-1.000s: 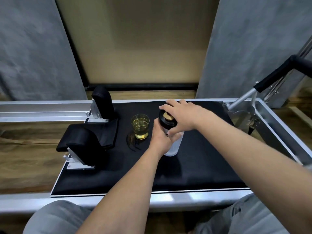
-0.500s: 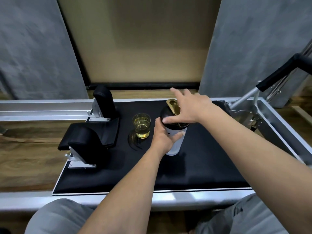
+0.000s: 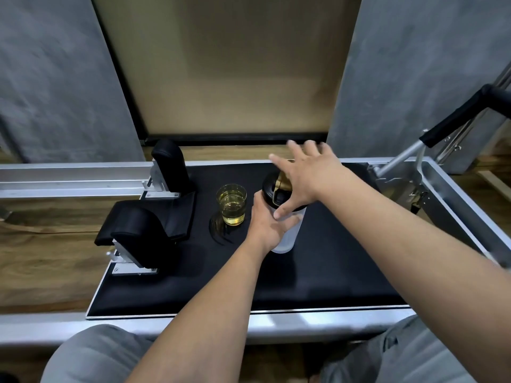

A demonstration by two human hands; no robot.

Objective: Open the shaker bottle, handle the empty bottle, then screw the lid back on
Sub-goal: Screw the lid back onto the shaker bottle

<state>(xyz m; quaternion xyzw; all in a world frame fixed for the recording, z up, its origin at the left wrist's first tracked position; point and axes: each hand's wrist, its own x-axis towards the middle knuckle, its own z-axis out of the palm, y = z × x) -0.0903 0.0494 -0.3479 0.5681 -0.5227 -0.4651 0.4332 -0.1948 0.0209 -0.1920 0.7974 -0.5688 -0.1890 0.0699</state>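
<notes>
The shaker bottle [image 3: 286, 239] has a frosted clear body and stands upright on the black padded platform [image 3: 318, 277]. My left hand [image 3: 269, 223] is wrapped around its body. Its black lid [image 3: 272, 189] with a gold flip cap sits on top. My right hand [image 3: 304, 175] hovers over the lid with fingers spread; only the thumb tip touches the lid's rim on the near side. Much of the lid is hidden under that hand.
A small glass of yellow liquid [image 3: 231, 203] stands just left of the bottle. Two black padded rests [image 3: 141, 233] sit at the platform's left. A metal frame with a black-gripped bar [image 3: 453, 117] rises at the right.
My right hand has let go of the lid, opening its fingers and lifting up and back. The gold flip cap now stands raised. The left hand keeps its hold on the bottle.
</notes>
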